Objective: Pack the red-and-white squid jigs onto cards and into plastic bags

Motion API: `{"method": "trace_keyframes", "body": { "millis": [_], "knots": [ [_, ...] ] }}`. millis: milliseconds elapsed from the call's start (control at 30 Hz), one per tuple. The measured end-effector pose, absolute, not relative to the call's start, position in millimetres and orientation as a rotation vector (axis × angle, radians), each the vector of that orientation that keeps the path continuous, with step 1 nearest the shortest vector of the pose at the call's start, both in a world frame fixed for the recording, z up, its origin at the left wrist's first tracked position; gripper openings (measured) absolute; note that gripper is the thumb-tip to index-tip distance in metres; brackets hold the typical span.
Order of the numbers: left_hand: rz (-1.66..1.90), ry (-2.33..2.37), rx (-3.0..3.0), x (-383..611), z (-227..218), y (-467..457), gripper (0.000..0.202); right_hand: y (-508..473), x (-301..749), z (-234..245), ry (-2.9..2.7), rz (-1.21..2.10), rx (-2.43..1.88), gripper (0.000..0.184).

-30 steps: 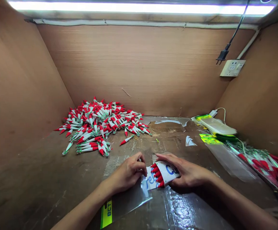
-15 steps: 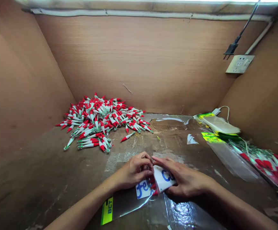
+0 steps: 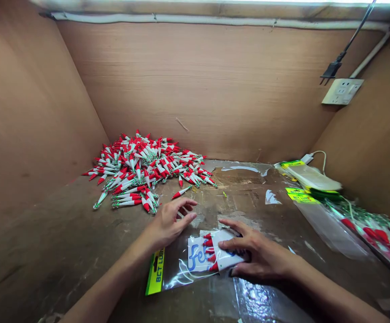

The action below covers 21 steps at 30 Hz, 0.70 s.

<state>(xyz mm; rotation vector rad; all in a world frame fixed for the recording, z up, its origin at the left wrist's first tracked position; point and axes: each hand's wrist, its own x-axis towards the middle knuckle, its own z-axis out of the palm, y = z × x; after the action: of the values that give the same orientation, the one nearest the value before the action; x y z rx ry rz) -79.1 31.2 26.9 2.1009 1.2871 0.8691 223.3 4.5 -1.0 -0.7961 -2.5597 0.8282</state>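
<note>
Bending around the folded paper (image 3: 227,259), the right grip (image 3: 260,252) has loose hold of it, one fingertip lying on top and the thumb at the near edge. Red lure tips (image 3: 209,243) poke out of the paper's left end, toward the left grip (image 3: 171,222), which hangs half open and empty just beyond the clear bag (image 3: 175,269). Farther off, a lure heap (image 3: 144,163) lies on the tabletop (image 3: 63,255).

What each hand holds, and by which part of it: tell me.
The right hand holds the white card over the red-tipped lures by the end nearest its palm, one finger across the card's top. The left hand holds nothing.
</note>
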Motion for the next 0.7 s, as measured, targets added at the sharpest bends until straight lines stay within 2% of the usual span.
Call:
{"method": "trace_keyframes", "body": {
  "millis": [67,133,267,367,433,533,633,700],
  "knots": [
    [0.71,1.28,2.283,-86.5,32.5,26.5,0.03,7.4,226.4,-4.6,-2.538,0.812,-0.793,0.054],
    [0.589,1.258,2.385,-82.9,31.9,16.2,0.043,9.0,227.7,-7.1,-2.524,0.788,-0.778,0.055],
    [0.425,1.133,2.461,-54.6,12.9,-5.1,0.097,7.3,221.2,-7.6,-2.484,0.715,-0.721,0.053],
    [0.382,1.091,2.492,-33.6,-6.3,-9.6,0.121,2.0,211.2,-6.9,-2.438,0.603,-0.731,0.054],
    [0.421,1.159,2.47,-23.0,-15.2,-9.5,0.121,-3.4,204.8,-7.0,-2.398,0.485,-0.765,0.058],
    [0.49,1.177,2.457,-9.5,-16.9,-10.6,0.109,-13.4,199.1,-5.6,-2.35,0.334,-0.761,0.072],
    [0.595,1.128,2.463,-1.5,2.3,-9.0,0.09,-22.2,201.9,0.8,-2.231,0.244,-0.731,0.087],
    [0.704,1.119,2.402,-4.7,28.0,-1.9,0.076,-24.0,209.8,5.5,-2.07,0.199,-0.762,0.088]
  ]
}}
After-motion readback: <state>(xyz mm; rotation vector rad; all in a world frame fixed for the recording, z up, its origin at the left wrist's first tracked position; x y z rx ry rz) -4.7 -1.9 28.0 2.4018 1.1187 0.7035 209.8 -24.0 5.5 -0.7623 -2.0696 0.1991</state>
